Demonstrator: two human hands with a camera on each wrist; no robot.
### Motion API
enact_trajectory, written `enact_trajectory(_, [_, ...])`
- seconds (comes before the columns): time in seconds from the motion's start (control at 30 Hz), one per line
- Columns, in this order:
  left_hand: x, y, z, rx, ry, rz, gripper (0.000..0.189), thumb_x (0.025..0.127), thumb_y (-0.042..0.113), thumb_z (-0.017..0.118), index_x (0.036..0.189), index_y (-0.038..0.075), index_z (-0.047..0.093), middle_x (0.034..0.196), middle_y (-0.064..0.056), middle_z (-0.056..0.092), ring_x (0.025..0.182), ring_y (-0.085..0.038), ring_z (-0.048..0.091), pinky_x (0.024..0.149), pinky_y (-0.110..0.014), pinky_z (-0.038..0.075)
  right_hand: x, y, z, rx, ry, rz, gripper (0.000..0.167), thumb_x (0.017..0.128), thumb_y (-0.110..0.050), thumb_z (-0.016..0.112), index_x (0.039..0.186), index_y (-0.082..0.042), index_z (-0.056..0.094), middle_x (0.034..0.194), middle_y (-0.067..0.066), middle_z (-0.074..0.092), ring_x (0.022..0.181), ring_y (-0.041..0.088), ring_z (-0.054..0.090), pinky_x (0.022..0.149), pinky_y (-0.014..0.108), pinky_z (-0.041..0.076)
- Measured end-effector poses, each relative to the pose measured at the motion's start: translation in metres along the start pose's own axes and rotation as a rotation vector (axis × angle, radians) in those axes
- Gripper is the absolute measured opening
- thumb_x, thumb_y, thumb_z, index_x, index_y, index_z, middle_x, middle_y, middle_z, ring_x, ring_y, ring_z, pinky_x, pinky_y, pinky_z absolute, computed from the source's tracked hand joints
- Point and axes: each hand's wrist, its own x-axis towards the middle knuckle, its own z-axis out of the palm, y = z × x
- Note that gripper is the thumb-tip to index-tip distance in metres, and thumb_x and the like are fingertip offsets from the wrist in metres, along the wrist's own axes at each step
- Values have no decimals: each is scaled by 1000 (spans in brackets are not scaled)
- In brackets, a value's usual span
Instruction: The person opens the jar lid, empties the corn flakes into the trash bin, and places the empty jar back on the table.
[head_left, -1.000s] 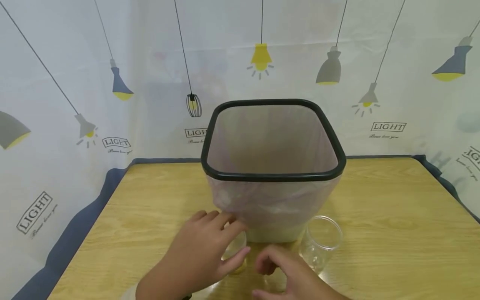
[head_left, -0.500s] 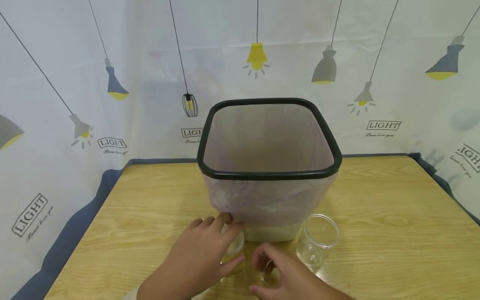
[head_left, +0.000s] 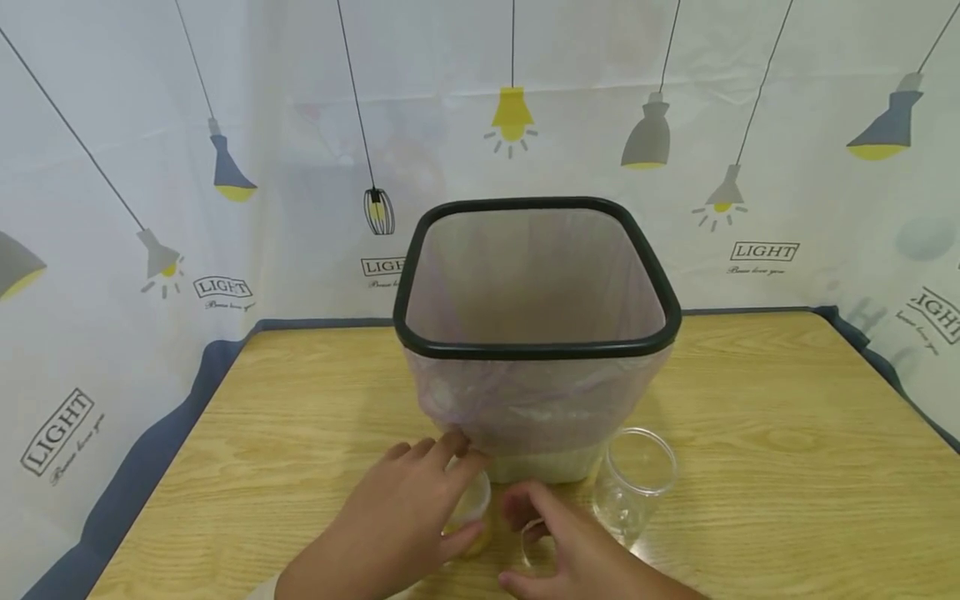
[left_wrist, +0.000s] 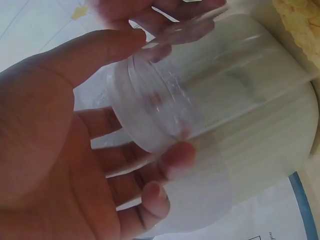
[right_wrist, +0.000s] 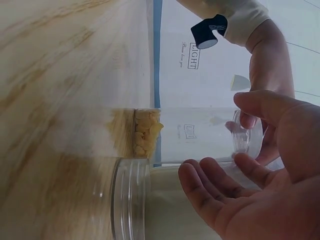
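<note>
Left hand: thumb dropped toward six o'clock over the last second

Head view: jar of yellow pieces stands on the table at that hand's three o'clock; right hand lies about where it was, thumb and fingers curved apart; open-topped jar at its two o'clock; lined bin at twelve o'clock, beyond both hands; thumb shift reads as a hold being eased or reset, so handling of the jar looks unfinished.

Left wrist view: fingers curve about the jar's neck, thumb close by its rim; cannot tell whether they grip.

Right wrist view: jar upright, contents low inside; right hand spread, pinching nothing; clear round piece, perhaps a lid, at nine o'clock from it.
</note>
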Motion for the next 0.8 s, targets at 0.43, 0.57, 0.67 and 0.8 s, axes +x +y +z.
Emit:
enact_trajectory(0.43, [1,-5,2,-147,41,143,50,80,49,78,119,24,63,109,7,64,95,-10,65,82,-34,55,-1,1,1,-56,24,-19,61,85,-21,79,136,-9,47,125,7,61,108,14,62,86,29,56])
enact_trajectory(0.57, [0,-6,0,-214,48,161,48,81,50,76,121,26,62,111,10,63,96,-7,63,84,-32,54,-1,0,1,-89,14,-17,69,85,-27,79,142,-12,44,127,5,61,111,12,61,88,31,56])
enact_trajectory(0.67, [-1,-6,-2,-289,56,166,46,84,51,74,122,28,61,112,13,62,97,-5,61,85,-31,53,-2,0,2,-154,16,-39,75,84,-33,80,145,-14,41,129,3,60,113,11,61,91,32,55])
enact_trajectory(0.8, [0,-4,-4,-385,97,188,45,87,50,71,125,30,59,113,16,59,97,-2,59,85,-27,52,-2,-1,2,-167,16,-47,77,83,-35,80,147,-18,40,130,0,61,114,9,62,94,30,53])
